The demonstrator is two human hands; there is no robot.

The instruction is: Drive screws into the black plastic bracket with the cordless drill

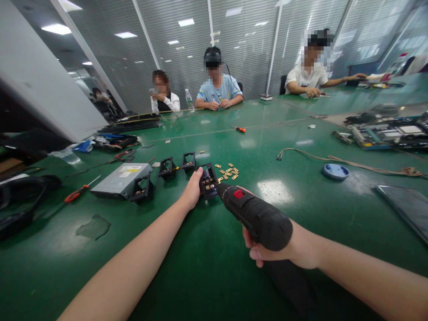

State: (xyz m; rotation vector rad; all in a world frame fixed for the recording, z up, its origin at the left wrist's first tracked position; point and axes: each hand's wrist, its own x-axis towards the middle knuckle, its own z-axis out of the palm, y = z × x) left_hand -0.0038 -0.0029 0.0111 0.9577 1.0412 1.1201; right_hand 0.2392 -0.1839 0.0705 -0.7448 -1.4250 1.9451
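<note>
Head view, right hand (284, 254) gripping drill (256, 215), left hand (193, 191) holding housing (209, 183)

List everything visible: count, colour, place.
Drill: one, black, centre
Housings: four, black, centre and left
Plates: several, gold, centre
Metal box: one, grey, left
Loose screwdrivers: two, orange, left and far centre
Clutter: uncounted, dark, left
Cable: one bundle, beige, right
Round lid: one, blue, right
Flat device: one, dark, right
Circuit boards: several, green-grey, far right
Bottle: one, clear, far side
Table: one, green, beneath
People: three, varied clothes, across table
Left hand: one, holding housing
Right hand: one, holding drill
</note>
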